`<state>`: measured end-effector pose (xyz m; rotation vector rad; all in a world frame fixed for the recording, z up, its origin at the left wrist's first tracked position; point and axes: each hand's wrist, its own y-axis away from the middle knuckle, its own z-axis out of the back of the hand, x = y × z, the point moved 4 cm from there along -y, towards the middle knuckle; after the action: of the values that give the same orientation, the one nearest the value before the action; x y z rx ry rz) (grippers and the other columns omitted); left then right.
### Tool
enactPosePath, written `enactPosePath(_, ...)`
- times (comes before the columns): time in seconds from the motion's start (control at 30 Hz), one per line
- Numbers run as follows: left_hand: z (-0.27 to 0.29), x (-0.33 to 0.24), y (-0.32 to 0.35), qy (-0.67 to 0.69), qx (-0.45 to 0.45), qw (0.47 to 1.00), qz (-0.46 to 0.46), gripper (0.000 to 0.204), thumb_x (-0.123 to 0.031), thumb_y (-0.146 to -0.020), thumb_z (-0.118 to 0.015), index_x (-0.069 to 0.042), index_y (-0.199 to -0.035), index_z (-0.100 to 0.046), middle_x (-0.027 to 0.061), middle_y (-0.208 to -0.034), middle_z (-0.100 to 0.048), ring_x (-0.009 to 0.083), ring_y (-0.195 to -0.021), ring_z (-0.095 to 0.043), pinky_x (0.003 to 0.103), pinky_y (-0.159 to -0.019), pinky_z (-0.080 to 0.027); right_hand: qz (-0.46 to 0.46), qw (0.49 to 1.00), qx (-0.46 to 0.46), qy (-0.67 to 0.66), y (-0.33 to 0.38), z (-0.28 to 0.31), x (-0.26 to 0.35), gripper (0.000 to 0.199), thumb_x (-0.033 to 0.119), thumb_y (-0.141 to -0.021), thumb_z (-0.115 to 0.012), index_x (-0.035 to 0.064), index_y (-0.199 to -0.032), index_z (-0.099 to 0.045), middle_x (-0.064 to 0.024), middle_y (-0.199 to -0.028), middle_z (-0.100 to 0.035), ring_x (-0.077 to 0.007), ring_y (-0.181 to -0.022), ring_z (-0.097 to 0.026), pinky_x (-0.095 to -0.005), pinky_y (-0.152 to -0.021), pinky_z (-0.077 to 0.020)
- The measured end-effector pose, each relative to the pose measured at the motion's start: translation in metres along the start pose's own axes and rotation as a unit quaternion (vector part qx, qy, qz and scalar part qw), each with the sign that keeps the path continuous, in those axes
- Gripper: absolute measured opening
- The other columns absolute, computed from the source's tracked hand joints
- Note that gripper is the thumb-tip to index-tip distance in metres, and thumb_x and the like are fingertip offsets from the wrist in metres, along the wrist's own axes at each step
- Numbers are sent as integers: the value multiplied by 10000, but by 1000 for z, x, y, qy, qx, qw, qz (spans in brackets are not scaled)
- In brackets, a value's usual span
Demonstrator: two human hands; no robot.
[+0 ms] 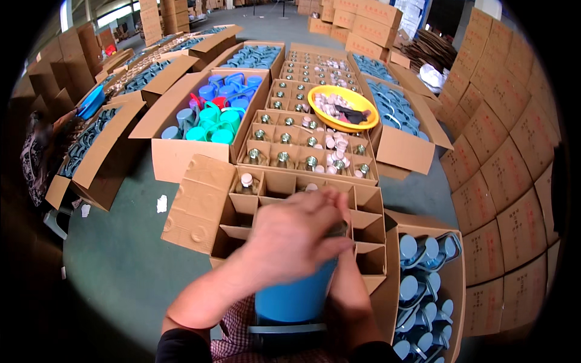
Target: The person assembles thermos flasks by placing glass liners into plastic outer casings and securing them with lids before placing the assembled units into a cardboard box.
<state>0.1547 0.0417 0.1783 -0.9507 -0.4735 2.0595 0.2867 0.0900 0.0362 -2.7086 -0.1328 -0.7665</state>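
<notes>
While gripped low in the lap, blue flask body (pixel 295 296) upright, just below the near carton. Left hand (pixel 296 236) curled over its top, fingers pressed together around the rim, blurred. Right hand (pixel 342 290) mostly hidden behind the flask, wrapped along its right side; exact finger state cannot be told. Just beyond, open divided carton (pixel 363 212) with mostly bare cells, one capped glass liner (pixel 246 181) in a far-left cell. To the right, carton of pale blue flasks (pixel 423 284). Farther off, carton of glass liners (pixel 290 142) with loose pale caps on top, then yellow bowl (pixel 342 107) of caps. Left of that, box of blue, teal and red lids (pixel 215 106). Stacked cartons (pixel 502 181) along the right.
</notes>
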Motion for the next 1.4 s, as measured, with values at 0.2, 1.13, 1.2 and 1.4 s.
enactPosePath(0.2,4,52,23,209,12,974,-86,176,-180,-722,-689,-7,-706,-662,77,-691,-542,231,-650,-530,333,-574,-433,5,968,-16,249,6,-25,11,358,350,-918,-474,7,-915,-573,-100,-774,-599,-158,-766,-574,-260,-721,-451)
enactPosePath(1.13,-90,53,94,606,-96,752,242,417,-335,-872,-458,37,-818,-638,149,-944,-587,211,-866,-540,306,-758,-430,-41,731,394,555,46,-181,86,175,68,-796,-551,1,-904,-671,-131,-1017,-662,-316,-1017,-586,-396,-915,-423)
enactPosePath(1.2,-105,49,116,643,-90,699,300,402,-323,-879,-460,35,-831,-637,139,-938,-592,200,-860,-542,302,-751,-433,-35,650,428,626,44,-195,81,233,13,-740,-593,41,-963,-654,-110,-957,-657,-294,-976,-584,-383,-851,-447)
enactPosePath(1.4,-146,29,140,681,-17,609,407,358,-284,-899,-464,28,-872,-636,112,-920,-609,168,-842,-548,290,-733,-443,-48,562,348,749,68,-214,114,263,155,-660,-708,60,-888,-616,-68,-741,-625,-265,-825,-587,-388,-678,-450)
